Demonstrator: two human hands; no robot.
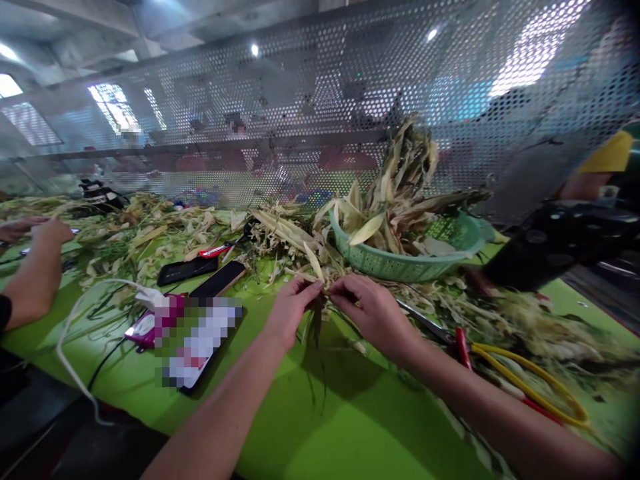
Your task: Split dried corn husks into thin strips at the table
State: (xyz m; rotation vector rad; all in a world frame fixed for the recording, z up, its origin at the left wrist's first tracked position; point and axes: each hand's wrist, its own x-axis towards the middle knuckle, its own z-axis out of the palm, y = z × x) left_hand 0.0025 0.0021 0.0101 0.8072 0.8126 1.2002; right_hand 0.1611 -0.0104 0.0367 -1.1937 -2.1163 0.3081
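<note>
Over the green table (320,407), my left hand (293,303) and my right hand (370,310) meet at the fingertips. Both pinch a small piece of dried corn husk (315,262); one pale strip sticks up above the fingers and thin dark strands hang below. The exact grip is partly hidden by the fingers. Behind my hands stands a green plastic basket (395,265) heaped with dry husks (407,180). Partly behind my right forearm lie yellow-handled scissors (530,373) and a red-handled tool (463,348).
A phone with a lit screen (205,343), dark phones (219,279), a magenta power strip (155,323) and a white cable (67,320) lie at left. Husk scraps (150,233) litter the table's back. A perforated metal screen (300,120) stands behind. At far left, a co-worker's arm (37,273) reaches in.
</note>
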